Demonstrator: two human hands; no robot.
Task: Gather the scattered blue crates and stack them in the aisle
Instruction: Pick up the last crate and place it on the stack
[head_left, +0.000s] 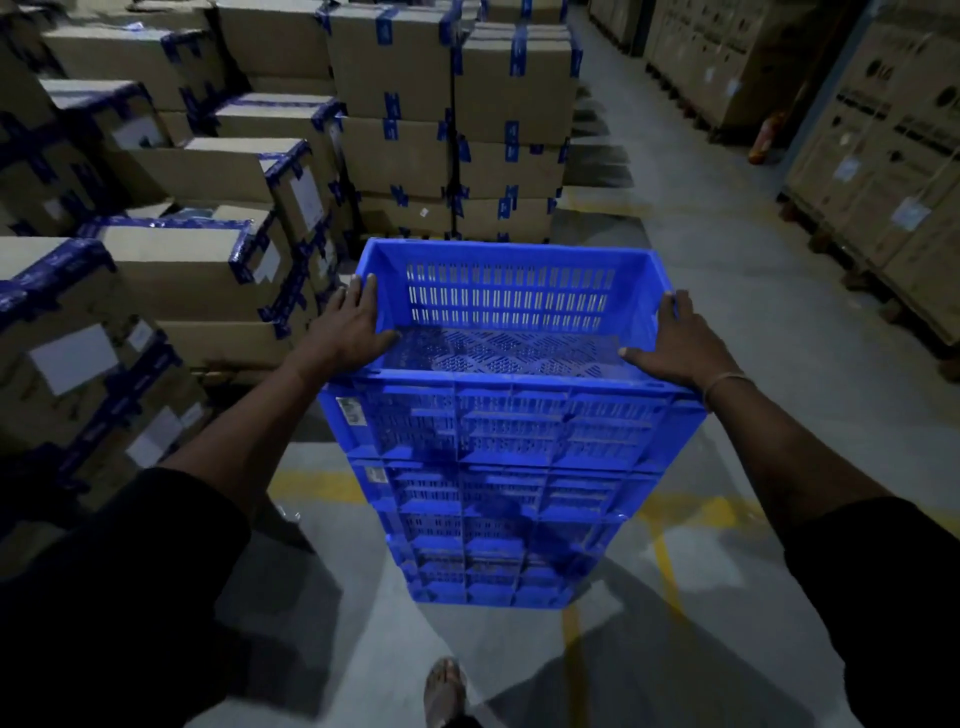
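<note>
Warehouse aisle with a grey concrete floor (727, 322) crossed by worn yellow lines, flanked by taped cardboard cartons (197, 260) on the left and tall palletised boxes (883, 171) on the right. Centre: a stack of blue crates (498, 499) standing on the floor directly ahead of the person, long axis running left to right. The crates are rigid moulded plastic, with slotted walls and perforated bases. The top crate (509, 291) sits square on the stack. The left hand (348, 327) and right hand (680, 343) are set well apart, each gripping a short-end rim with the thumb inside, equally near.
</note>
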